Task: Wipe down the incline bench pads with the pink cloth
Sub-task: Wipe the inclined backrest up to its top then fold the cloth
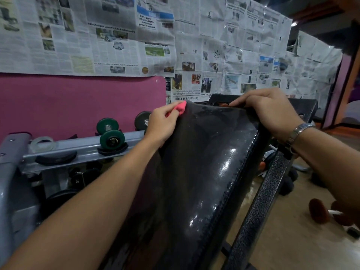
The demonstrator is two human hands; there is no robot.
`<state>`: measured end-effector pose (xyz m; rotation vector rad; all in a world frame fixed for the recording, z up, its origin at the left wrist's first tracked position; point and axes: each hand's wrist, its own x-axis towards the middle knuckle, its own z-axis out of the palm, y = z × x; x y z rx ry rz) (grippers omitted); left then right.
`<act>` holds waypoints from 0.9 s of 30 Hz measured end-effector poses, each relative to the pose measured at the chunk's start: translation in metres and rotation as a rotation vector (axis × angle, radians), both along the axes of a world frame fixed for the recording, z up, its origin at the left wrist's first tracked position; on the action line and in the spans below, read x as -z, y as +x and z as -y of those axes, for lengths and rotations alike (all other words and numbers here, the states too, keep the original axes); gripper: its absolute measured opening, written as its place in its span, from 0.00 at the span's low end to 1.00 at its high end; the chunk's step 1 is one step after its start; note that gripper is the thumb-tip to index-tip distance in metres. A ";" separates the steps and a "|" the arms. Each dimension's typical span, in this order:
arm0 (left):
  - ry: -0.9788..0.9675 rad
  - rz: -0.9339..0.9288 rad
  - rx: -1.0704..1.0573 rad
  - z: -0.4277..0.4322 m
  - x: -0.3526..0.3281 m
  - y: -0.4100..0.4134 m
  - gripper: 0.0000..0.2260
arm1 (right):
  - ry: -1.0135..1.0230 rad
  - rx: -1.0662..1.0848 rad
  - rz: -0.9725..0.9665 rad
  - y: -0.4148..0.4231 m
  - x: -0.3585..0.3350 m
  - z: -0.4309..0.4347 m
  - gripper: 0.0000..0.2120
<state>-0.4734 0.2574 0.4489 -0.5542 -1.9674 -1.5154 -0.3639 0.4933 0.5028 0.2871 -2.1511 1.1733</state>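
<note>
The black glossy incline bench pad (204,172) runs from the bottom middle up to the centre, its surface shiny with wet streaks. My left hand (162,123) is closed on the bunched pink cloth (180,108) and presses it against the pad's upper left corner. My right hand (272,112), with a metal watch on the wrist, grips the pad's top right edge, fingers curled over it. The black textured metal frame (259,203) of the bench runs along the pad's right side.
A grey dumbbell rack (78,147) stands left of the bench with a green dumbbell (111,133) and empty black cradles. Behind is a pink wall (78,102) with newspaper sheets above it. A reddish dumbbell (321,211) lies on the wooden floor at the right.
</note>
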 end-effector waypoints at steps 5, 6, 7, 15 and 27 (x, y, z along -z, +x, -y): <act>-0.073 -0.048 0.030 -0.017 -0.020 0.011 0.10 | -0.013 -0.006 -0.007 0.004 -0.001 -0.001 0.18; -0.085 -0.100 0.034 -0.017 -0.014 0.014 0.11 | -0.015 -0.013 -0.007 0.004 -0.001 0.000 0.18; -0.090 -0.133 0.031 -0.015 -0.010 0.016 0.10 | -0.019 -0.019 -0.007 0.004 0.000 0.001 0.18; -0.149 -0.155 0.036 -0.023 -0.012 0.032 0.13 | -0.043 -0.030 -0.008 0.004 -0.001 -0.001 0.18; -0.195 -0.282 0.054 -0.019 0.009 0.047 0.17 | -0.025 -0.011 -0.027 -0.001 0.001 -0.001 0.18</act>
